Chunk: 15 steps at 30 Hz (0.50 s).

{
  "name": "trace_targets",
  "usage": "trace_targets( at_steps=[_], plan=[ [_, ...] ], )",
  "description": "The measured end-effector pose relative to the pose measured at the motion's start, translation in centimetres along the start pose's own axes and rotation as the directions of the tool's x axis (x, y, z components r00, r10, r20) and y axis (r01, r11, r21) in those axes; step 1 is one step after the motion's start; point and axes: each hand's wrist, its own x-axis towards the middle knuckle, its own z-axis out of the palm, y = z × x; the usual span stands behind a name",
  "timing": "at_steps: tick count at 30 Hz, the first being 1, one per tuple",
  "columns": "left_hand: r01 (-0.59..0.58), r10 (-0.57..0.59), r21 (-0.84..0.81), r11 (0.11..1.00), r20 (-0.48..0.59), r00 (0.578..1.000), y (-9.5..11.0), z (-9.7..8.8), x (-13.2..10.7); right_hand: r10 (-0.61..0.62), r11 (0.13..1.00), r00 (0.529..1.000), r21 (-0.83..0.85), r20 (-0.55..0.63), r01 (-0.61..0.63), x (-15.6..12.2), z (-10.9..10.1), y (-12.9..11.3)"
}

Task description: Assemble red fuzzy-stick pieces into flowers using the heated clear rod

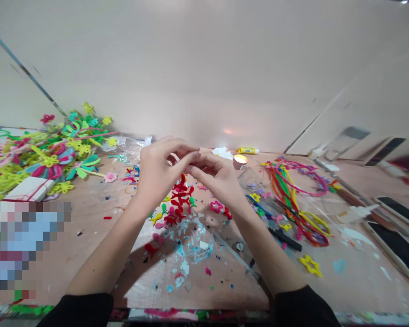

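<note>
A small reddish piece (192, 159), mostly hidden, is pinched at the fingertips of the left hand (156, 175) and the right hand (214, 179), both closed on it. Red pipe-cleaner sprigs (179, 200) are laid on the wooden table (88, 245) just nearer than the grip; a lit tealight (240, 161) stands far right.

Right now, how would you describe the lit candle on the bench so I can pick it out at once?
Look past the raised left hand and right hand to the far edge of the wooden bench. Find the yellow glue stick there. Just below it sits a small candle in a pinkish cup, the only lit thing on the bench.
</note>
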Motion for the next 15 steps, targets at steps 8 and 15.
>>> trace_targets(
  at_steps=[8,15],
  plan=[
    [-0.001,0.001,-0.002,1.0,0.016,1.0,0.2,0.1,-0.1,0.017,1.0,1.0,-0.025,-0.008,-0.017,-0.1,0.0,0.1],
    [0.18,-0.15,-0.14,0.974,0.2,0.968,0.4,-0.9,0.5,0.001,1.0,0.999,0.027,-0.044,0.0,0.4,-0.6,0.4]
  ],
)
